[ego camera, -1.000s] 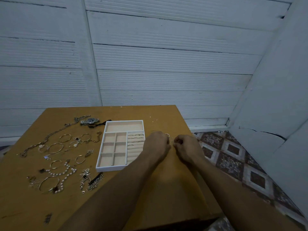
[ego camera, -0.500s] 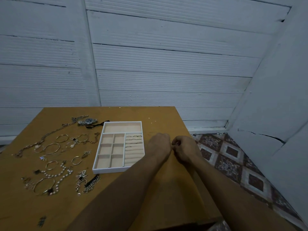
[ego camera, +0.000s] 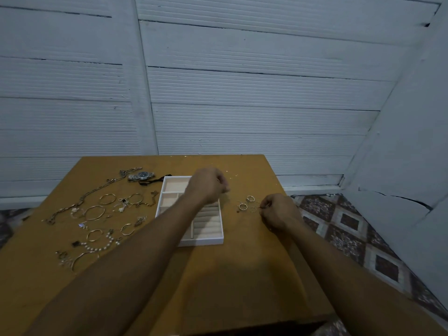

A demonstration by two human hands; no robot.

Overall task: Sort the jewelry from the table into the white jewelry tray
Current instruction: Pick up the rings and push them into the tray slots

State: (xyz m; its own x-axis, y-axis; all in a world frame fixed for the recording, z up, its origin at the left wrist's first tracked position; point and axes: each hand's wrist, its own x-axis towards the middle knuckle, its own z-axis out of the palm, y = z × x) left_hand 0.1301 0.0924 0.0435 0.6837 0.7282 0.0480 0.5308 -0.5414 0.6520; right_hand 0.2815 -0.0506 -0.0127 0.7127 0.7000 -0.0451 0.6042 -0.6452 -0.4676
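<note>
Basically early days: the white jewelry tray (ego camera: 201, 241) sits mid-table (ego camera: 242, 282) and the compartments we can see look bare, though the left forearm hides part of the ring slots. Left of it nearly everything is still loose: a watch (ego camera: 141, 176), a long chain (ego camera: 81, 202), bangles (ego camera: 95, 212) and a pearl strand (ego camera: 98, 247). Just right of the tray lies a small cluster of rings (ego camera: 247, 205), also unsorted. So we judge most of the job is left. The left hand (ego camera: 208, 185) hovers over the tray's far end with its fingers curled under. It is blurred, and we cannot tell if it has a ring. The right hand (ego camera: 278, 212) is at the edge of the ring cluster, fingers curled as if pinching one, but that is too small for us to confirm. Against half a second ago, the hands were bunched together just right of the tray, covering that spot. Now they are apart: the left has gone up and over the tray, the right has shifted slightly right, and the rings show.
</note>
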